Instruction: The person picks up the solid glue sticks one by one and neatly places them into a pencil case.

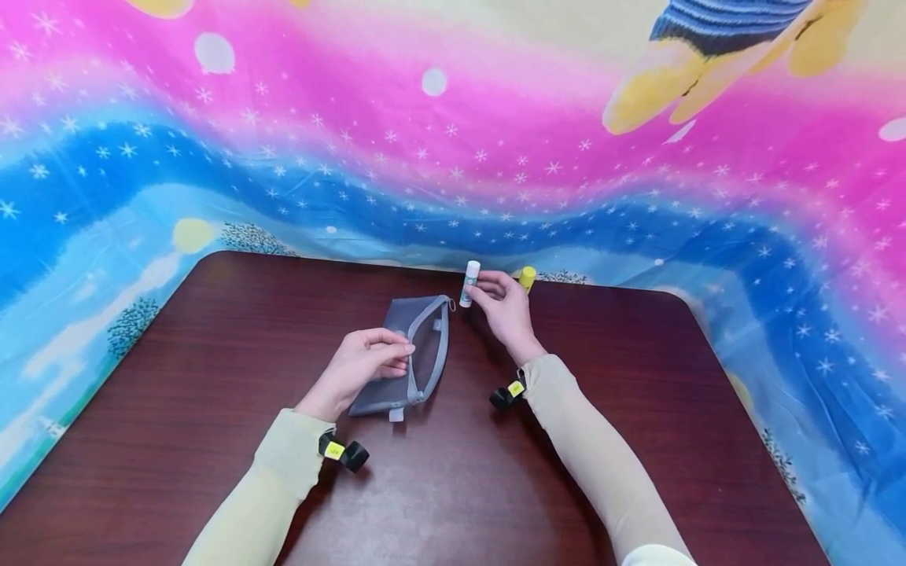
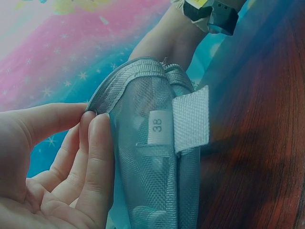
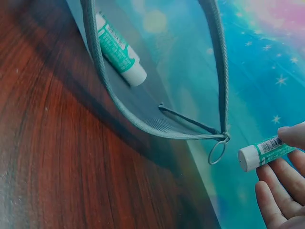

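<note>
In the head view, the left forearm enters at seven o'clock and the left hand aims toward two, its fingertips set in a pinch. The right forearm enters at five o'clock; the right hand (farther forward, apart from its partner) points between ten and eleven, the thumb opposite its bent fingers.

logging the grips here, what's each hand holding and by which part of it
The left hand pinches the mesh pouch by the zipper edge of its opening. The right hand holds a glue stick by its green-labelled middle.
</note>
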Available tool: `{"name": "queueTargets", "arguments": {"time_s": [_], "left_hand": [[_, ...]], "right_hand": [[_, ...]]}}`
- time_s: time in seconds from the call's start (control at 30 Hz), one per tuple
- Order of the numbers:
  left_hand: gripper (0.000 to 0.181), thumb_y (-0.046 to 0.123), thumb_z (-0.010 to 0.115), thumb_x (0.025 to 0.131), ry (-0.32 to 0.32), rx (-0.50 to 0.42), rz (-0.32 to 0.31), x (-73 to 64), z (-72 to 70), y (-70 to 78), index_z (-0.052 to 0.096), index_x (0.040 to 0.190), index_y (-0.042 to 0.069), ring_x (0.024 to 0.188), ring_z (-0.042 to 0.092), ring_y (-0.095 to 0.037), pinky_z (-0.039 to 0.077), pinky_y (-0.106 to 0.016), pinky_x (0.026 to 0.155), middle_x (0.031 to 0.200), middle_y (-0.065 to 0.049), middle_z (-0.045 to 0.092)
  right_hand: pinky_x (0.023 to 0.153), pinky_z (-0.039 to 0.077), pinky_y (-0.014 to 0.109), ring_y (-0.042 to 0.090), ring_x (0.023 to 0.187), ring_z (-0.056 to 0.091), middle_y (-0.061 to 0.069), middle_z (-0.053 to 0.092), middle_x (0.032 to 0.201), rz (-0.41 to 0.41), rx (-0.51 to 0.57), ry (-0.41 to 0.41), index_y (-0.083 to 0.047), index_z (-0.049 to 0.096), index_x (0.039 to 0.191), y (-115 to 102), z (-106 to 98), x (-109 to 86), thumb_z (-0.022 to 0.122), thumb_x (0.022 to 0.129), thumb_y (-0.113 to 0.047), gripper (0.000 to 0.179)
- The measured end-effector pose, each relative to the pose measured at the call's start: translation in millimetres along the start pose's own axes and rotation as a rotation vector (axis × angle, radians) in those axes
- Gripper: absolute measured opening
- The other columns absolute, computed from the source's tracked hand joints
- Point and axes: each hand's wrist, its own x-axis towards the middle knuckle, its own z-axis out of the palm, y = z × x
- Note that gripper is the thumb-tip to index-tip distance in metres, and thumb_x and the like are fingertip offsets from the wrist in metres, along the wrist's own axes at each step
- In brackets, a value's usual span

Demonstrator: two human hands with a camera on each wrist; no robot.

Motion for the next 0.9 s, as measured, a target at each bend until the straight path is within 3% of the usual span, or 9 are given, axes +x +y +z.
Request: {"name": "queueTargets", "arguments": {"time_s": [0.27,0.47,0.7,0.9], "left_hand": [[0.025,0.011,0.078,0.091,0.001,0.018,-0.010,0.5,-0.1,0.1,0.071,0.108,-0.006,0.074,0.070,-0.021,0.061,-0.033,0.075,0.108,-0.028,0.070],[0.026,0.011,0.078,0.091,-0.002,0.024,-0.008,0.1,-0.6,0.2,0.071,0.109,-0.006,0.074,0.070,-0.021,0.061,-0.033,0.076,0.108,-0.028,0.070],[0.024,0.011,0.076,0.093,-0.013,0.026,0.001,-1.0,-1.5,-0.2,0.071,0.109,-0.006,0.076,0.070,-0.021,0.061,-0.033,0.076,0.110,-0.030,0.069],[0.025,0.011,0.077,0.092,-0.012,0.022,0.004,-0.3,-1.5,-0.4,0.071,0.109,-0.006,0.075,0.070,-0.021,0.061,-0.033,0.076,0.108,-0.028,0.069]], "right_hand": [[0.090,0.054,0.032,0.021,0.103,0.069,0.014,0.073,0.112,0.006,0.017,0.003,-0.003,0.070,0.121,-9.9,-11.4,-7.8,0.081,0.090,-0.019,0.036],[0.087,0.058,0.033,0.020,0.097,0.069,0.016,0.072,0.111,0.010,0.065,0.006,-0.001,0.071,0.120,-19.1,-17.6,-13.9,0.081,0.089,-0.012,0.034],[0.083,0.058,0.029,0.019,0.094,0.070,0.012,0.073,0.107,0.014,0.029,0.017,-0.004,0.073,0.120,-26.7,-23.6,-19.8,0.083,0.088,-0.015,0.036],[0.086,0.058,0.039,0.017,0.092,0.070,0.012,0.074,0.106,0.036,0.022,0.006,-0.003,0.073,0.120,-28.0,-25.7,-25.1,0.083,0.087,-0.016,0.036]]}}
